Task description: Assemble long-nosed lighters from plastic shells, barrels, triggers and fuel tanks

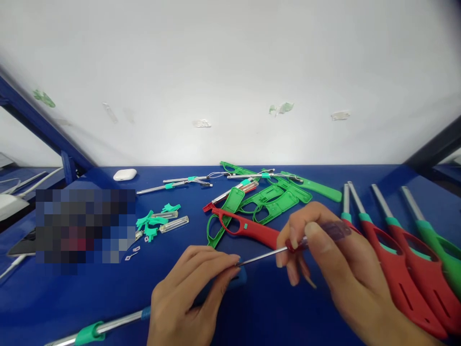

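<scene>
Two hands appear in the head view. The left hand point(192, 288) pinches a blue lighter handle point(239, 279), low at centre above the desk point(115, 283); the right hand point(327, 254) curls its fingers round a screwdriver point(262, 256), its tip at the left fingertips. The handle is probably light, stiff, smooth plastic, best held by its broad sides; thin edges might crack. Fingers hide most of it and the tip's contact; whether the metal tube point(124, 319), cut off below, joins it is unclear.
</scene>
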`<action>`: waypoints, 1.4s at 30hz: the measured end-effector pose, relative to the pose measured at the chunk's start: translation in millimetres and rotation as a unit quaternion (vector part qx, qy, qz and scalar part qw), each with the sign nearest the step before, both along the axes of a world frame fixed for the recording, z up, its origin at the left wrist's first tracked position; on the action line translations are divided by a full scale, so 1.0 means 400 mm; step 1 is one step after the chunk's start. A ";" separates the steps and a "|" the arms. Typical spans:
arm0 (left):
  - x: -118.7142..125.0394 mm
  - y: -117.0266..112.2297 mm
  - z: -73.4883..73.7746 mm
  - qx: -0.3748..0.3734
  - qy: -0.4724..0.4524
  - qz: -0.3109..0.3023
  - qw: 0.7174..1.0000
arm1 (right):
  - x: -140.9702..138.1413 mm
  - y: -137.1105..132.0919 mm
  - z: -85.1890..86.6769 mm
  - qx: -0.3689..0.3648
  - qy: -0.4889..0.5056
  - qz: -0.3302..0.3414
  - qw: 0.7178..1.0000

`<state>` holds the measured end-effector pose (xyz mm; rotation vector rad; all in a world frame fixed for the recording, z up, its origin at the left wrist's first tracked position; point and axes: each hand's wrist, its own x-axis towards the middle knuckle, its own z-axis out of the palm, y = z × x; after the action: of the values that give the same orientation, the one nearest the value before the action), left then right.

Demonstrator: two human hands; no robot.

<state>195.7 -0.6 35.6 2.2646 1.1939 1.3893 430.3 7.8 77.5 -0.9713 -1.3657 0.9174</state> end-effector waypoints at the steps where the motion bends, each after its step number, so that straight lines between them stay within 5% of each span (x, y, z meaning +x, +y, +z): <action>1: 0.000 0.000 0.001 0.001 0.000 0.001 1.000 | 0.000 0.000 0.000 0.002 0.000 -0.003 1.000; 19: 0.014 0.005 0.026 0.004 -0.008 0.003 1.000 | 0.012 0.010 -0.011 0.012 -0.008 -0.014 1.000; 42: 0.040 -0.006 0.006 0.013 -0.009 0.012 1.000 | 0.009 0.008 -0.057 0.109 -0.054 -0.054 0.991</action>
<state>211.7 -3.0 38.1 2.2571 1.2083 1.4403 433.8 11.1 54.6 -0.9271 -1.4563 0.6263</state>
